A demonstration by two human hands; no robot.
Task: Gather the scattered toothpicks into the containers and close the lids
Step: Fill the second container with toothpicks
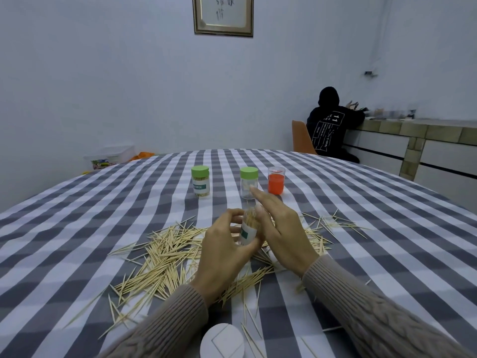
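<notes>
My left hand (224, 250) grips a clear toothpick container (248, 228) with a white and green label, open at the top and packed with toothpicks. My right hand (278, 228) lies against its right side with the fingers straight, the thumb touching the toothpick tips. Scattered toothpicks (165, 257) cover the checked tablecloth (77, 228) around and under both hands. A white lid (222, 341) lies at the near edge. Further back stand a green-lidded jar full of toothpicks (200, 181), a green-lidded jar nearly empty (248, 182) and a clear jar with an orange inside (276, 180).
A person in a dark hooded top (331, 125) sits on an orange chair (300, 138) at a counter (413, 135) beyond the table's far right. A plastic box (111, 156) lies on the floor at the far left. A framed picture (223, 15) hangs on the wall.
</notes>
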